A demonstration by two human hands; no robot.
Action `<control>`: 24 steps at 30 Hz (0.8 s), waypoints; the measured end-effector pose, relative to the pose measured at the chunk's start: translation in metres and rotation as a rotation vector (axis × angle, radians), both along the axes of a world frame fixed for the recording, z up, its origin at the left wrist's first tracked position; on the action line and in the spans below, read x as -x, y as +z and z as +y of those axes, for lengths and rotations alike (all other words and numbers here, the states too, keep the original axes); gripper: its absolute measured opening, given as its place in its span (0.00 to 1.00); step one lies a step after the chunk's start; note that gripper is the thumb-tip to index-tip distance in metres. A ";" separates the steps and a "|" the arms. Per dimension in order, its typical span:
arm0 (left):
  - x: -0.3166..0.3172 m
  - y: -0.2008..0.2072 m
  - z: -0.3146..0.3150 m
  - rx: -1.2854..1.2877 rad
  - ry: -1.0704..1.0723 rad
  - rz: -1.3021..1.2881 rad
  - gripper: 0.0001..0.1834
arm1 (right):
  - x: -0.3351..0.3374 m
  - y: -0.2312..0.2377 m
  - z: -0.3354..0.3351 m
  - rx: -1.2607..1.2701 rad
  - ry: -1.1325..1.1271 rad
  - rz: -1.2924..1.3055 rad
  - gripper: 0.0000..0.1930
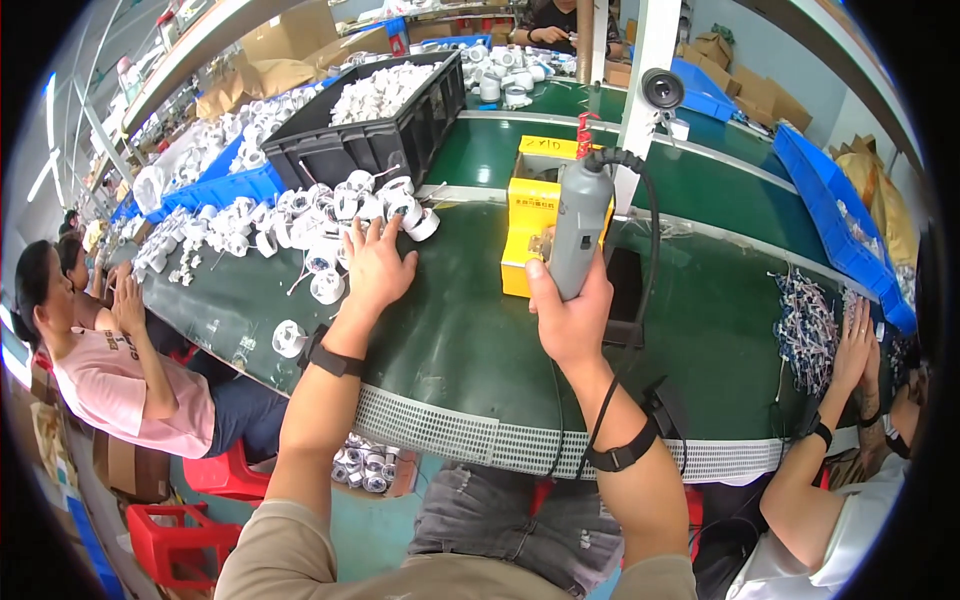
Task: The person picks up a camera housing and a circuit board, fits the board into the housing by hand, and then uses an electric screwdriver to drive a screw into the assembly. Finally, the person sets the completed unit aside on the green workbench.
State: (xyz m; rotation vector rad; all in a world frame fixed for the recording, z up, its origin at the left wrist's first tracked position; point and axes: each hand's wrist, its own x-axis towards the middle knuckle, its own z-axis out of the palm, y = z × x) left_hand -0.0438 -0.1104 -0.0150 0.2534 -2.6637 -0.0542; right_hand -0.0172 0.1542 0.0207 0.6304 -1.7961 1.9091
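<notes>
My right hand [575, 315] is wrapped round the lower body of a grey electric screwdriver [583, 225] with a black cable at its top. The tool's tip is hidden by the hand. Just behind it stands a yellow screw feeder box [530, 205]. At the near edge of a heap of white round plastic housings [325, 240], my left hand [378, 265] lies with its fingers spread, the fingertips at the housings. Whether it touches one is hard to make out. One single housing [289, 338] sits apart, near the left wrist.
A black crate [370, 125] of small white parts stands behind the heap. A post [640, 120] rises behind the feeder. Bundled wires [805, 330] and a blue tray [840, 215] lie right. Co-workers sit at both sides; one person's hands [855, 345] are at the right.
</notes>
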 end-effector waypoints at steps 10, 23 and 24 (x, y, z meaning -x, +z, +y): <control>0.015 0.002 -0.009 0.126 0.012 0.047 0.27 | 0.003 -0.002 0.000 -0.022 0.001 -0.058 0.18; 0.002 -0.003 -0.083 0.188 -0.114 0.159 0.23 | 0.001 0.000 -0.005 -0.026 0.015 -0.031 0.17; 0.005 -0.008 -0.089 0.174 -0.071 0.175 0.20 | 0.000 0.001 -0.005 -0.019 0.022 -0.024 0.17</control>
